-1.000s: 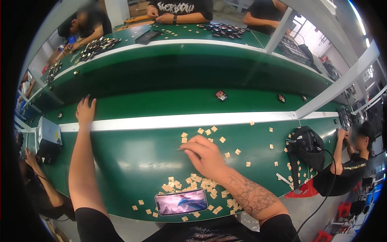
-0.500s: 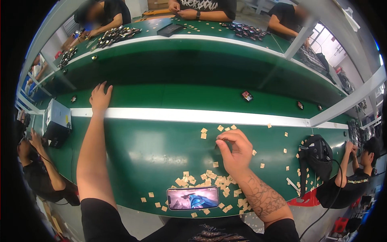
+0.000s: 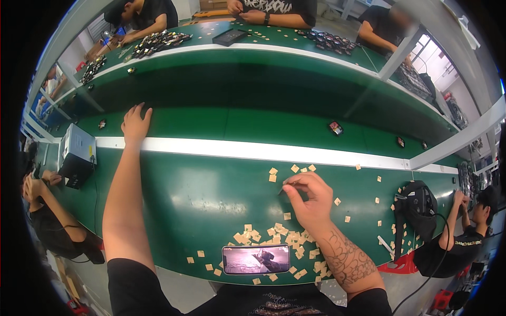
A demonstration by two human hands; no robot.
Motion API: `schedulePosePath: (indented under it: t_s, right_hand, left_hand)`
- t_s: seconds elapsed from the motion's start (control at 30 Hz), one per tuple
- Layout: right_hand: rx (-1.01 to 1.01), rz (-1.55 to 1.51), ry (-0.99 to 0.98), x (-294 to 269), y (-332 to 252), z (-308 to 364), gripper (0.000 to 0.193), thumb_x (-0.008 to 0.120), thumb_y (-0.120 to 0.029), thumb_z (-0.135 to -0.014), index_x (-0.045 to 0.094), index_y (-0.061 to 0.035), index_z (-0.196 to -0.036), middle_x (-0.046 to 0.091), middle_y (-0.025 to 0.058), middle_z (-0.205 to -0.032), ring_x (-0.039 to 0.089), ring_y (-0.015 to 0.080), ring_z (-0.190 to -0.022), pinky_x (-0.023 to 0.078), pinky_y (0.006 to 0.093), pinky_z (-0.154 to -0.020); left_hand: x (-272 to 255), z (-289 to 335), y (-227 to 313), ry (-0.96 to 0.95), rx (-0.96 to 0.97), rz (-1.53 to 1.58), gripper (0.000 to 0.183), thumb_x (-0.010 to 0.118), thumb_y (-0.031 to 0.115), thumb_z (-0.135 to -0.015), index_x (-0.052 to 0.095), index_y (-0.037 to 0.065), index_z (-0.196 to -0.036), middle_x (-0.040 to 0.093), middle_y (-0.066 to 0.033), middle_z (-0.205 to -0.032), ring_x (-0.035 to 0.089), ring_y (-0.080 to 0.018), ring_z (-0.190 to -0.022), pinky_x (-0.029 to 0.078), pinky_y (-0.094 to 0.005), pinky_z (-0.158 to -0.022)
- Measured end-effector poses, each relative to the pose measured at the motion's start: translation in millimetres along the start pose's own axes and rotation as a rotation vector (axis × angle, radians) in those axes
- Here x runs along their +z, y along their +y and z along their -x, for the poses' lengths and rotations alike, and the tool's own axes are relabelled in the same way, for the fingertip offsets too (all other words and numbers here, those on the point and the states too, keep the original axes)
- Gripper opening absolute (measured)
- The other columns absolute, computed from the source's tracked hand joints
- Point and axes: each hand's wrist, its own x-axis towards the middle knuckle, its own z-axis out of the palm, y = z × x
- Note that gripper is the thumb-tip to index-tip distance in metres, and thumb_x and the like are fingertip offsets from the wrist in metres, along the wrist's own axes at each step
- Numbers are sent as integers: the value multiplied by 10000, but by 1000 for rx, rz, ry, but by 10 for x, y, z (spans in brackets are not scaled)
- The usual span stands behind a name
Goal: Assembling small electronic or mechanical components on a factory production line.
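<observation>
- two hands out over one green bench [image 3: 182, 197], and the left hand [image 3: 136, 125] was stretched past the white rail [image 3: 263, 152] to the green strip behind it
- its fingers were loosely apart and i saw nothing in them; couldn't tell if the palm was touching down
- right hand [image 3: 310, 197] was over the near bench, thumb and index pinched together on one thin tool [image 3: 283, 189], the other fingers curled in
- so the thin tool was at those fingertips, tip poking out to the left
- five beige squares [image 3: 273, 171] sat just beyond that hand, plus one lone beige square [image 3: 287, 216] on the near side of it
- one phone [image 3: 256, 259] lay screen up near the bench edge, four loose squares [image 3: 200, 254] to its left
- the heap of squares [image 3: 278, 227] behind it overlapped too much to count
- on the strip: one small dark gadget [image 3: 101, 124] left of the left hand, three dark gadgets [image 3: 336, 128] way off to the right
- also one boxy grey-and-black unit [image 3: 78, 155] at left, one black bag [image 3: 419, 205] at right
</observation>
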Motion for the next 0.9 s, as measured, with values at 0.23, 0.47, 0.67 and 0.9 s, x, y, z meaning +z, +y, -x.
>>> schedulePosePath:
  t_s: [0.23, 0.47, 0.67, 0.9]
  right_hand:
    - [73, 43, -72, 17, -24, -11, 121, 776, 17, -947, 717, 43, -1050, 721, 117, -982, 769, 177, -879, 650, 293, -818]
    - [109, 55, -97, 26, -5, -17, 124, 773, 16, -948, 706, 50, -1046, 717, 124, -984, 768, 186, -882, 662, 295, -799]
    - [124, 9, -91, 37, 35, 0, 144, 766, 46, -942, 700, 50, -1070, 718, 116, -1017, 759, 173, -901, 667, 287, -802]
    - [147, -2, -83, 50, -7, 9, 258, 769, 62, -934, 684, 45, -1177, 721, 107, -1050, 749, 150, -933, 663, 275, -806]
  left_hand:
    - [-29, 8, 29, -12, -5, 9, 565, 613, 561, -1036, 638, 236, -1498, 565, -73, -1594, 440, -283, -1532, 311, -570, -1238]
    - [-49, 26, 38, -12, 3, 18, 555, 620, 552, -1035, 646, 233, -1489, 568, -65, -1591, 450, -280, -1523, 316, -570, -1233]
    - [-36, 31, 43, -4, 7, 14, 544, 622, 544, -1036, 648, 236, -1483, 574, -66, -1584, 456, -283, -1520, 322, -571, -1229]
    - [-60, 41, 61, -11, 16, 19, 536, 626, 538, -1034, 654, 234, -1474, 585, -61, -1569, 468, -284, -1508, 329, -565, -1224]
